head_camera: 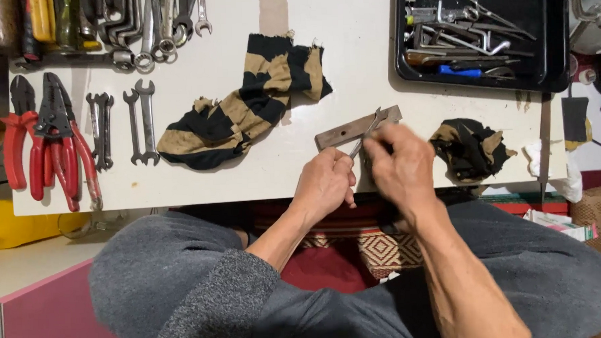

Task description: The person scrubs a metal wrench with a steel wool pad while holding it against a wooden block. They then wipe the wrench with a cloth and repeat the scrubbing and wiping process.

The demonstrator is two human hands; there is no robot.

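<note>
Both my hands meet at the near edge of a white board (201, 182). My left hand (324, 185) pinches the near end of a thin metal tool (366, 137), which looks like tweezers or small scissors. My right hand (400, 162) closes over the same tool beside it. The tool's far tip rests against a flat brown metal bar with holes (349, 129) that lies angled on the board.
A striped black-and-tan rag (245, 104) lies in the board's middle, and a crumpled one (469, 146) sits at the right. Red pliers (50, 141) and wrenches (139, 121) lie at the left. A black tray (549, 53) of tools sits at the far right.
</note>
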